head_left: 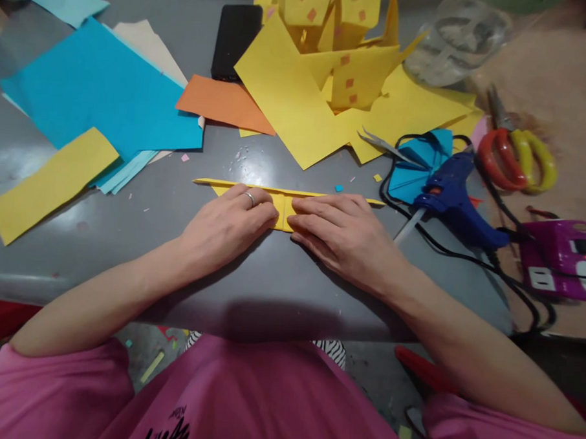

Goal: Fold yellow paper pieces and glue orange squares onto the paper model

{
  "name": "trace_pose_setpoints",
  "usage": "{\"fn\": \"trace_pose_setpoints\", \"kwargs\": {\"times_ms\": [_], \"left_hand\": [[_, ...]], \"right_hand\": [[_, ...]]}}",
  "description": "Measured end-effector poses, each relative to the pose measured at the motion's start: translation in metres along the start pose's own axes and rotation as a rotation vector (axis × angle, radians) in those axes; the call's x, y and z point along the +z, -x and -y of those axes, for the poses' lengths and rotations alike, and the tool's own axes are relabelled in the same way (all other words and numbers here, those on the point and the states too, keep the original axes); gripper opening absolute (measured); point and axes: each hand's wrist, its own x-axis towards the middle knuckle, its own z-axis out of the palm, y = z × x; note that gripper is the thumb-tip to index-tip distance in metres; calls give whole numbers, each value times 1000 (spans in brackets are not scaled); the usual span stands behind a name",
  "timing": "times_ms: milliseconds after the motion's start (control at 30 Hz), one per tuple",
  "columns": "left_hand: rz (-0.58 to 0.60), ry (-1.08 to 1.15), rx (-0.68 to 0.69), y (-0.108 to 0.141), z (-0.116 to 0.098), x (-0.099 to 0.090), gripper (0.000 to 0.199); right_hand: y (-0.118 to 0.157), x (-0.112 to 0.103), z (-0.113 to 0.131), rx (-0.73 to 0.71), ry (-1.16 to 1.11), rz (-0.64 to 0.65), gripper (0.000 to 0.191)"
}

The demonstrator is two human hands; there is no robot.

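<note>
A folded piece of yellow paper (284, 209) lies on the grey table in front of me, its long thin upper edge running left and right past both hands. My left hand (231, 218), with a ring on one finger, is closed over the paper's left half, fingers curled and pressing near the middle crease. On the right half, my right hand (344, 229) holds the paper down, its fingers side by side and their tips close to the same crease. Parts of the folds are hidden beneath both hands.
Yellow paper sheets (288, 96) and a spotted yellow paper model (350, 73) stand behind. Blue sheets (99, 88) and a yellow strip (51, 186) lie left. A blue glue gun (456, 201) with cord, scissors (516, 158) and a purple device (560, 257) are right.
</note>
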Motion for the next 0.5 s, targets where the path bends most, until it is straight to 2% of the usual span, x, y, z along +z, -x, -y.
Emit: {"fn": "trace_pose_setpoints", "kwargs": {"times_ms": [100, 200, 367, 500], "left_hand": [[19, 15, 25, 0, 0, -2, 25], [-10, -7, 43, 1, -1, -1, 27], [-77, -129, 86, 1, -6, 1, 27], [-72, -195, 145, 0, -7, 0, 28]], "right_hand": [[1, 1, 1, 0, 30, -26, 19], [2, 0, 2, 11, 96, -42, 19], [1, -5, 6, -12, 177, -46, 21], [1, -8, 7, -38, 178, -22, 21]]}}
